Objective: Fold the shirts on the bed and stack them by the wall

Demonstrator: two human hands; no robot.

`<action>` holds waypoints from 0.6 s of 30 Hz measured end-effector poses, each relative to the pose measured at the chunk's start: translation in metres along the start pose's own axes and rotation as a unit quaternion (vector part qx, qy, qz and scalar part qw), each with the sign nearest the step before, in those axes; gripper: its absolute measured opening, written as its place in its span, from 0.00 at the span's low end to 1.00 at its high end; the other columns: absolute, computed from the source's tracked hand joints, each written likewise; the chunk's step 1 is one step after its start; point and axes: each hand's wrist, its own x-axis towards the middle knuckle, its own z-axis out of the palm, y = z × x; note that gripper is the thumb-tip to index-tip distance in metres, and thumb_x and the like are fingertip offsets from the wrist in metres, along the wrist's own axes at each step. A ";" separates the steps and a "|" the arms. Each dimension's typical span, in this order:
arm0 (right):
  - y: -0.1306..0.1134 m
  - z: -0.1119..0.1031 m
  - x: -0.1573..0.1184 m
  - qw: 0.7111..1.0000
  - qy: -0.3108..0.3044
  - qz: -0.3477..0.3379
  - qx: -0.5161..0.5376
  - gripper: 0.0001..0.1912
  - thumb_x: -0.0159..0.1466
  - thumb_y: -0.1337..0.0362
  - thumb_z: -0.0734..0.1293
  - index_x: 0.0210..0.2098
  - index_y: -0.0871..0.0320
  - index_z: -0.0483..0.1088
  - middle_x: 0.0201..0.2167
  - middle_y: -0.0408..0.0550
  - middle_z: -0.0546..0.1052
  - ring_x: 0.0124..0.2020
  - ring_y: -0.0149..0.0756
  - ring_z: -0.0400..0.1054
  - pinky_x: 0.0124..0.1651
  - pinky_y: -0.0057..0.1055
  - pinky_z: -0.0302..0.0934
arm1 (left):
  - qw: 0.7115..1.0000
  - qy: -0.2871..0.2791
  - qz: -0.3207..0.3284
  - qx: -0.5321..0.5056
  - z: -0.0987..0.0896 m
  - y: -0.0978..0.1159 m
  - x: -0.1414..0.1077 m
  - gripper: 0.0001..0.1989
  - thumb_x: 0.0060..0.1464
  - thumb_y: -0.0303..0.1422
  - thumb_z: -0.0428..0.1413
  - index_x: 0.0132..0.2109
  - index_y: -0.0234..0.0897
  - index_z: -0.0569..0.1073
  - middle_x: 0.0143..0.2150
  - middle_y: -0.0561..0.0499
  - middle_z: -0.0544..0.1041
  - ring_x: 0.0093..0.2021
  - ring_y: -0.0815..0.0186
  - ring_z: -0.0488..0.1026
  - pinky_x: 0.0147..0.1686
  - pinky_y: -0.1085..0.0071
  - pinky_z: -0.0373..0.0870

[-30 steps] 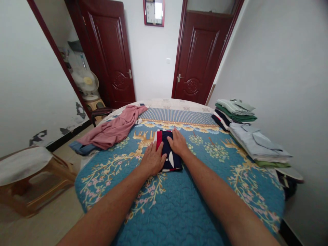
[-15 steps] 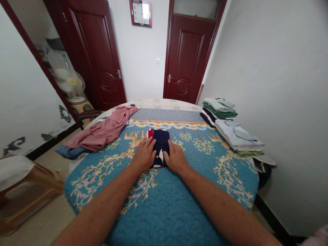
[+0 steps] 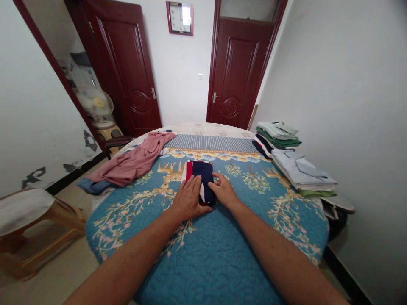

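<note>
The bundle (image 3: 203,170), navy with red and white parts, lies on the worktop (image 3: 197,254), to the right of the pink garment (image 3: 136,163) and apart from it. It looks like soft, folded cloth: probably light, limp and not fragile, with layers that may slip or open if only the top one is pulled. The surest hold would be flat fingers under the left and right edges and thumbs on top, keeping it level

The left hand (image 3: 187,197) is spread, palm down, over the bundle's near left part, its thumb along the near edge; it presses rather than grips. The right hand (image 3: 225,192) is part open at the right edge, the edge farther from the pink garment, fingers bent and thumb at the fabric; I cannot tell whether it pinches any

Half a second ago both thumbs lay on top, near the white patch. Since then the left hand has moved further across and its thumb has dropped to the near edge, while the bundle keeps its place relative to the pink garment
</note>
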 end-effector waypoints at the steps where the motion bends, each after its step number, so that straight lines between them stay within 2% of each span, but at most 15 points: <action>1: 0.000 -0.001 0.000 1.000 -0.005 0.003 0.008 0.34 0.62 0.54 0.71 0.66 0.56 0.70 0.30 0.40 0.77 0.29 0.36 0.72 0.33 0.31 0.67 | 1.000 -0.006 -0.001 -0.011 -0.001 -0.004 0.000 0.64 0.50 0.58 0.67 0.80 0.28 0.50 0.80 0.27 0.56 0.81 0.38 0.52 0.77 0.43 0.50; 6: -0.002 -0.007 -0.003 0.998 -0.038 0.015 0.048 0.35 0.62 0.55 0.70 0.67 0.59 0.68 0.28 0.38 0.75 0.25 0.34 0.68 0.27 0.28 0.61 | 0.994 -0.049 0.028 -0.091 -0.010 -0.029 0.001 0.68 0.47 0.56 0.70 0.82 0.31 0.44 0.82 0.26 0.50 0.82 0.40 0.47 0.77 0.46 0.51; 10: -0.002 -0.009 -0.003 0.998 -0.041 0.024 0.045 0.35 0.61 0.55 0.70 0.66 0.59 0.68 0.27 0.38 0.75 0.25 0.33 0.67 0.27 0.28 0.60 | 0.985 -0.051 0.008 -0.166 -0.025 -0.046 0.001 0.66 0.49 0.54 0.70 0.82 0.36 0.44 0.82 0.30 0.51 0.81 0.42 0.53 0.77 0.48 0.56; 13: -0.001 -0.009 -0.003 0.998 -0.041 0.027 0.045 0.35 0.61 0.55 0.71 0.66 0.58 0.69 0.27 0.38 0.75 0.25 0.33 0.68 0.28 0.28 0.60 | 0.981 -0.051 -0.008 -0.185 -0.034 -0.055 0.000 0.63 0.50 0.53 0.70 0.82 0.39 0.46 0.82 0.32 0.52 0.80 0.42 0.55 0.76 0.46 0.57; 16: -0.002 -0.010 -0.003 0.998 -0.036 0.032 0.048 0.36 0.60 0.54 0.72 0.66 0.59 0.69 0.27 0.38 0.75 0.25 0.33 0.68 0.27 0.28 0.60 | 0.985 -0.058 0.005 -0.161 -0.033 -0.053 -0.001 0.64 0.48 0.54 0.71 0.82 0.38 0.49 0.82 0.31 0.53 0.80 0.40 0.53 0.77 0.46 0.55; 18: -0.005 -0.010 -0.004 0.997 -0.034 0.035 0.059 0.36 0.60 0.54 0.73 0.65 0.59 0.70 0.27 0.38 0.75 0.26 0.34 0.68 0.27 0.28 0.61 | 0.990 -0.061 0.024 -0.122 -0.026 -0.041 -0.001 0.66 0.46 0.55 0.72 0.81 0.35 0.50 0.82 0.30 0.53 0.81 0.40 0.51 0.77 0.46 0.53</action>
